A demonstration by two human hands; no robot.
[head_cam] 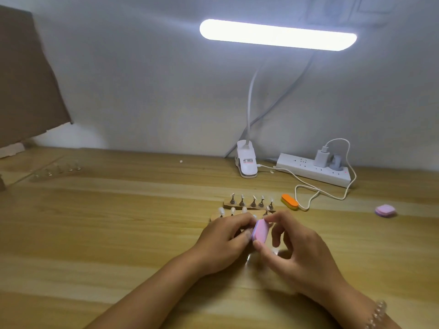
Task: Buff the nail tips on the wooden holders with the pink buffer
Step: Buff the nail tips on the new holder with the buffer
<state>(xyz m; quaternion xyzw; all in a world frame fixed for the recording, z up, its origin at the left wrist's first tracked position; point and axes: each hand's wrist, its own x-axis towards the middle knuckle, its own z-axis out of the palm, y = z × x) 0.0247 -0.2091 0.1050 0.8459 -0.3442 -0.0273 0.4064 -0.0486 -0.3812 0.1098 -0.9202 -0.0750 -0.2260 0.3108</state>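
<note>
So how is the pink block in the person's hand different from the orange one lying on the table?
The pink buffer is pinched in the right hand and tilted up on edge; the orange buffer lies flat on the table, untouched. The pink buffer has a lilac side layer; the orange buffer has a yellow one. Both are small, rounded, layered blocks.

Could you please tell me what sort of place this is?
Likely a small nail-craft desk: a wooden table, a lit clip-on lamp, and nail tips on wooden holders.
</note>
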